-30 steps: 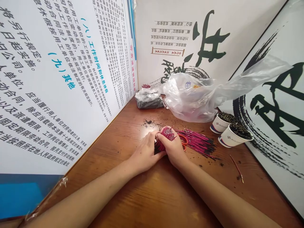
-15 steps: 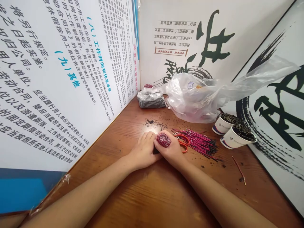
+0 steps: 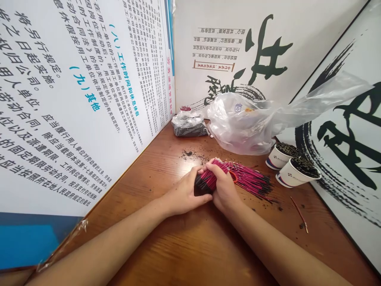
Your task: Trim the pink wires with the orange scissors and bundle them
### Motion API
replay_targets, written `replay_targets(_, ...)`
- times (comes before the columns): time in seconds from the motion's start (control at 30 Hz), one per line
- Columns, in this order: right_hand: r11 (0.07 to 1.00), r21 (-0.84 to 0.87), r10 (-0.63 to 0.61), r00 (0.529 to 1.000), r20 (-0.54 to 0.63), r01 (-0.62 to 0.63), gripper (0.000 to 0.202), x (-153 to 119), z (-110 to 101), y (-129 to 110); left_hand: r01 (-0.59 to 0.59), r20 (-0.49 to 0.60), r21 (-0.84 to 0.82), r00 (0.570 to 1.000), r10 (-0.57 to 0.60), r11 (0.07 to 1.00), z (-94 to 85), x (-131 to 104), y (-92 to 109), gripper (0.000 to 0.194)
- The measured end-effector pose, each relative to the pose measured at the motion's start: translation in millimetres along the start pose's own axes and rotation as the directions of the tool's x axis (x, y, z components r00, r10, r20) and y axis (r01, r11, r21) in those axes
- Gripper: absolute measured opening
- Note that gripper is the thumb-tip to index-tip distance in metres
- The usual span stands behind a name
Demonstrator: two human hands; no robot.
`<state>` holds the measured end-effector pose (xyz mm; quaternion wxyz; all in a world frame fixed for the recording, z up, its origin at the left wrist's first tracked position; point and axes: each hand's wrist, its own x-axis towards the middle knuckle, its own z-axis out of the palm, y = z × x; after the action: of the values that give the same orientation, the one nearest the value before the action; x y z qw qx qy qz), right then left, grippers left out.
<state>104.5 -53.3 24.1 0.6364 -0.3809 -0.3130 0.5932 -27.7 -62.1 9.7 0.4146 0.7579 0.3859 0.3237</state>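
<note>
A thick bundle of thin pink sticks with black ends (image 3: 204, 181) is between my two hands, above the wooden table. My left hand (image 3: 183, 194) cups its left side, with the thumb along the bottom. My right hand (image 3: 225, 190) wraps round the other side, its thumb lying across the top. The bundle lies tilted, black ends towards the lower left. Just behind my right hand shows part of an orange-handled pair of scissors (image 3: 234, 177), mostly hidden. A loose pile of the same pink and black sticks (image 3: 253, 178) spreads out to the right of it.
Two paper cups (image 3: 288, 175) packed with dark sticks stand at the right. A clear plastic bag (image 3: 242, 127) and a dark wrapped packet (image 3: 189, 128) sit at the back. Black crumbs (image 3: 188, 153) dot the table. One reddish stick (image 3: 299, 214) lies apart. Printed panels enclose the table.
The bundle has turned from end-on, with its pink ends facing up in my right fist, to lying sideways. My hands have parted slightly and show its length.
</note>
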Motion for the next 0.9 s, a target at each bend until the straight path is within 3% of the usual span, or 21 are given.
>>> replay_targets(0.07, 0.998, 0.065, 0.015, 1.000, -0.027, -0.013, 0.016, -1, 1, -4, 0.063, 0.025, -0.257, 0.998, -0.059, 0.964, 2.4, 0, 4, 0.071)
replay_targets(0.1, 0.998, 0.066, -0.006, 1.000, -0.027, 0.008, 0.016, -2, 2, -5, 0.108, 0.048, -0.424, 0.994, -0.097, 0.899, 4.3, 0, 6, 0.067)
replay_targets(0.2, 0.980, -0.088, -0.175, 0.984, 0.041, 0.178, 0.013, -8, 1, -8, 0.239, 0.161, -0.832, 0.968, -0.195, 0.501, 11.9, 1, 15, 0.049)
replay_targets(0.3, 0.834, -0.352, -0.382, 0.905, 0.186, 0.424, 0.007, -17, 1, -6, 0.277, 0.216, -0.947, 0.924, -0.314, 0.163, 19.4, 1, 22, 0.046)
replay_targets(0.4, 0.654, -0.438, -0.479, 0.786, 0.390, 0.616, 0.005, -24, 1, -2, 0.210, 0.188, -0.978, 0.867, -0.462, -0.003, 24.2, 1, 27, 0.033)
replay_targets(0.47, 0.543, -0.448, -0.503, 0.703, 0.503, 0.710, 0.009, -27, 0, 0, 0.166, 0.174, -0.984, 0.856, -0.487, -0.061, 25.8, 1, 28, 0.026)
replay_targets(0.53, 0.450, -0.467, -0.509, 0.649, 0.566, 0.761, 0.012, -28, -1, 2, 0.147, 0.171, -0.985, 0.865, -0.472, -0.087, 26.5, 0, 27, 0.021)
replay_targets(0.73, 0.391, -0.484, -0.502, 0.622, 0.601, 0.783, 0.015, -27, -3, 4, 0.161, 0.193, -0.981, 0.860, -0.473, -0.108, 24.8, 0, 22, 0.012)
replay_targets(0.9, 0.366, -0.446, -0.491, 0.576, 0.654, 0.817, 0.017, -27, -4, 6, 0.153, 0.186, -0.981, 0.917, -0.351, -0.122, 22.4, -2, 29, 0.006)
